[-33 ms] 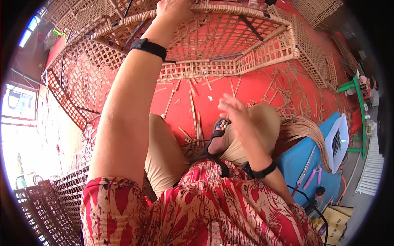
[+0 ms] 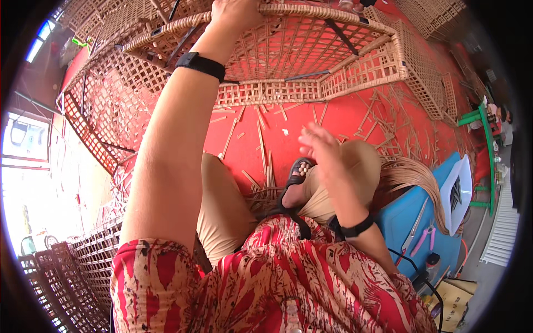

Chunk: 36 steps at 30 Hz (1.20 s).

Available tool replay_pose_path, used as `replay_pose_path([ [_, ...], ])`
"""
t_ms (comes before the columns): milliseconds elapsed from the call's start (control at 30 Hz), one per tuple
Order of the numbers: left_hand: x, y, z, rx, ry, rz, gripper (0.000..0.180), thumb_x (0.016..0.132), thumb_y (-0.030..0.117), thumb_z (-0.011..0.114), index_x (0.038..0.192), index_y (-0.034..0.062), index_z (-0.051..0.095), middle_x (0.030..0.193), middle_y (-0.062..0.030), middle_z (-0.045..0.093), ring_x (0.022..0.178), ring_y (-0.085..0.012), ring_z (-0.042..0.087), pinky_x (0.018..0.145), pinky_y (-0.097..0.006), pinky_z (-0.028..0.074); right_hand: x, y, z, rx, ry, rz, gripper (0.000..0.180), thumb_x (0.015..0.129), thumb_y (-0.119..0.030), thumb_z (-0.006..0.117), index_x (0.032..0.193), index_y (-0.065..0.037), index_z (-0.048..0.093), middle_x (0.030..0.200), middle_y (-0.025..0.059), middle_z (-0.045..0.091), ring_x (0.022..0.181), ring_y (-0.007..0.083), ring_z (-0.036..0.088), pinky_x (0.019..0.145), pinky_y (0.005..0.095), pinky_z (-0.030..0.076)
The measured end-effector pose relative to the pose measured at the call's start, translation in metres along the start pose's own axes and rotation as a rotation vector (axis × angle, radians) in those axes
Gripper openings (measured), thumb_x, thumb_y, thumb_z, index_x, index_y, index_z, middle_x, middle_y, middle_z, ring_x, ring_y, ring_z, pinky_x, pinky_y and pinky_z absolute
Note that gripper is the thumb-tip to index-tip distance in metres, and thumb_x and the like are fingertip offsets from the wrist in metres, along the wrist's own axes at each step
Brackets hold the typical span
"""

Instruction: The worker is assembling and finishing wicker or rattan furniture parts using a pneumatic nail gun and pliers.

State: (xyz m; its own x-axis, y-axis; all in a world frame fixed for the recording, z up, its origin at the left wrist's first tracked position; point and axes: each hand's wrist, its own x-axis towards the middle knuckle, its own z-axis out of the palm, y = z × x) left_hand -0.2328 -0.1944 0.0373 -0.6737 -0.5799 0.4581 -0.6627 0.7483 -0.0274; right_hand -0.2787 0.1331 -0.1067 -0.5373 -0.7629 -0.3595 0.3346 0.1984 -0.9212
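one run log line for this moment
left hand: on rim of woven frame, grip unclear | right hand: raised, open, apparently empty | red floor: loose strips scattered

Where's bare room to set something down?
Little: red floor between the left knee and loose strips, and between those strips and the sandal. Crowded: beyond the right knee, strips litter the floor; the blue surface holds scissors and pliers; the woven frame in the left hand spans the far side.

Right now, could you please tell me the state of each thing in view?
Woven frame: lattice-sided, rim wrapped
Left hand: on the woven frame, fingers mostly unseen
Right hand: raised, fingers extended
Strip bundle: loose, curved
Floor strips: scattered
Pink pliers: handles apart
White container: open, dark pieces inside
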Motion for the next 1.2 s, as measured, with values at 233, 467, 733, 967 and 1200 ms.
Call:
replay_pose_path([
  [233, -0.015, -0.013, -0.017, -0.085, -0.057, -0.052, 0.021, 0.073, 0.02, 0.06, 0.081, 0.0046, 0.072, 0.087, -0.0195, 0.069, 0.089, -0.0346, 0.067, 0.079, -0.044, 0.052, 0.1, -0.005, -0.074, 0.447, 0.468, -0.023, 0.037, 0.086, -0.015, 0.066, 0.116, -0.001, 0.049, 0.101, 0.0095, 0.058, 0.084, 0.017, 0.06, 0.074, 0.0315, 0.053],
  [467, -0.035, -0.033, -0.041, -0.011, -0.079, -0.081, 0.029, 0.072, 0.023, 0.062, 0.084, -0.002, 0.07, 0.09, -0.0237, 0.068, 0.091, -0.037, 0.066, 0.082, -0.043, 0.052, 0.125, -0.036, -0.074, -0.016, 0.46, -0.32, 0.053, 0.077, 0.004, 0.069, 0.124, 0.001, 0.044, 0.111, 0.0112, 0.058, 0.095, 0.0192, 0.06, 0.086, 0.0328, 0.048],
  [733, -0.047, -0.041, -0.046, -0.049, -0.075, -0.086, 0.025, 0.071, 0.025, 0.064, 0.088, 0.0082, 0.072, 0.087, -0.0204, 0.068, 0.088, -0.0354, 0.066, 0.079, -0.044, 0.052, 0.167, -0.017, -0.082, 0.112, 0.655, -0.477, 0.057, 0.075, 0.002, 0.073, 0.126, 0.005, 0.048, 0.115, 0.0146, 0.061, 0.101, 0.0222, 0.061, 0.089, 0.034, 0.05],
  [967, -0.047, -0.066, -0.047, -0.069, 0.08, 0.002, 0.027, 0.069, 0.022, 0.066, 0.091, 0.0063, 0.071, 0.078, -0.0216, 0.066, 0.081, -0.0382, 0.065, 0.073, -0.045, 0.053, 0.166, -0.07, -0.07, 0.052, 0.546, -0.505, 0.05, 0.073, 0.006, 0.074, 0.12, 0.008, 0.056, 0.114, 0.0143, 0.063, 0.1, 0.0229, 0.062, 0.087, 0.0354, 0.05],
  [1200, -0.057, -0.054, -0.102, -0.318, 0.152, -0.14, 0.031, 0.075, 0.015, 0.07, 0.105, 0.0054, 0.07, 0.07, -0.0201, 0.065, 0.066, -0.0356, 0.065, 0.061, -0.043, 0.05, 0.185, -0.214, -0.075, 0.053, 0.29, -0.957, 0.042, 0.074, 0.009, 0.071, 0.114, 0.008, 0.059, 0.114, 0.0123, 0.063, 0.104, 0.0203, 0.06, 0.09, 0.0321, 0.049],
])
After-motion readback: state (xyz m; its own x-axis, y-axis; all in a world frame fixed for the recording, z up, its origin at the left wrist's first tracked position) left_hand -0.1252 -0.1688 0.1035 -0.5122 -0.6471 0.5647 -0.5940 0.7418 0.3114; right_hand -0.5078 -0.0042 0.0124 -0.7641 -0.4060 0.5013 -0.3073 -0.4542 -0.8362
